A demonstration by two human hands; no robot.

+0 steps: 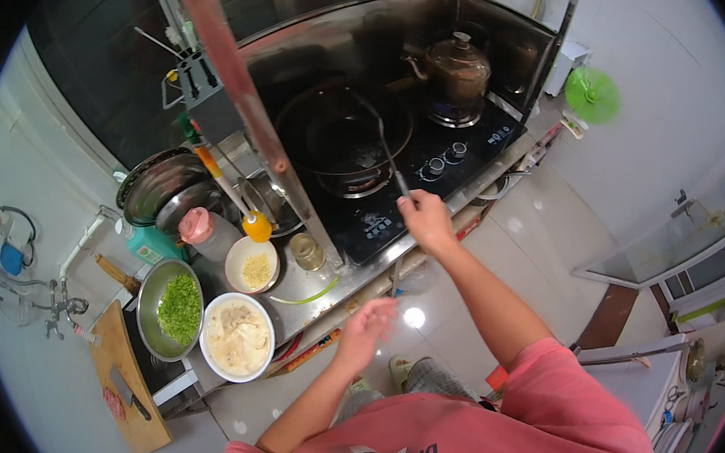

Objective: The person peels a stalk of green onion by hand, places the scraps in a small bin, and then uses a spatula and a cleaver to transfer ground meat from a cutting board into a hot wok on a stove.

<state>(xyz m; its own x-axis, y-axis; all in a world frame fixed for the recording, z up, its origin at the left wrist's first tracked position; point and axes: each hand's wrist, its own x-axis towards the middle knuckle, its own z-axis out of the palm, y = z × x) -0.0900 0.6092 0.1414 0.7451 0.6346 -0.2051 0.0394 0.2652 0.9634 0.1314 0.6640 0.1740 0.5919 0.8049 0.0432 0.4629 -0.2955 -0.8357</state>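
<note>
My right hand (pixel 428 219) grips the handle of a long metal cooking utensil (pixel 389 150), whose far end reaches into a dark wok (pixel 321 123) on the black gas stove (pixel 369 226). The utensil's head is hard to make out against the wok. A small patch of something pale shows low inside the wok. My left hand (pixel 370 331) hangs in front of the counter edge, slightly blurred, holding nothing, with its fingers apart. Nearest to it on the counter are a green stalk (pixel 307 296) and a white bowl (pixel 240 360) of pale, creamy food.
A kettle (pixel 459 72) occupies the right burner. Left of the stove's metal post (pixel 286 168) stand a glass jar (pixel 307 252), a bowl of minced garlic-like bits (pixel 256 271) and a steel bowl of chopped greens (pixel 179 310). A knife (pixel 128 392) and meat (pixel 113 403) lie on a cutting board (pixel 141 433).
</note>
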